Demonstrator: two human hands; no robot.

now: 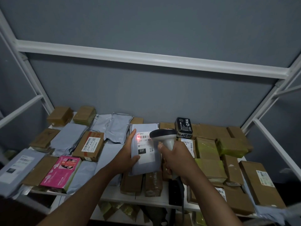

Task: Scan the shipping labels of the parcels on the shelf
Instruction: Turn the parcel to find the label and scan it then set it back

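1. On the middle of the shelf (114,195), seen from the head camera, my left hand (126,154) grips a grey poly mailer (145,165) by its left edge, thumb across the front and fingers reaching up along the side, tilting its face toward me.

2. My right hand (176,160) is wrapped round the handle of a barcode scanner (163,136), whose head hangs just over the mailer's upper right corner.

3. A red scan glow falls on the barcode at the top of the mailer's shipping label (145,144), which reads "231-239-K01" with "231" in a dark block below. I judge the scan of this one parcel is in hand right now.

4. How far along I am overall, I cannot tell: nothing on the parcels marks them as scanned or not. Most of the shelf looks left to do.

5. Counts, as far as I can make out: one scanner, one mailer held up, one pink carton (61,172) at the left front, one black box (184,128) standing at the back right.

6. Grey mailers lying on the shelf number roughly seven; several overlap, so that is loose.

7. Brown cardboard boxes (91,145) and yellow-green taped ones run to well over a dozen; stacked ones hide each other, so I cannot give an exact figure.

8. Only about five other labels face up; the rest would need turning over.
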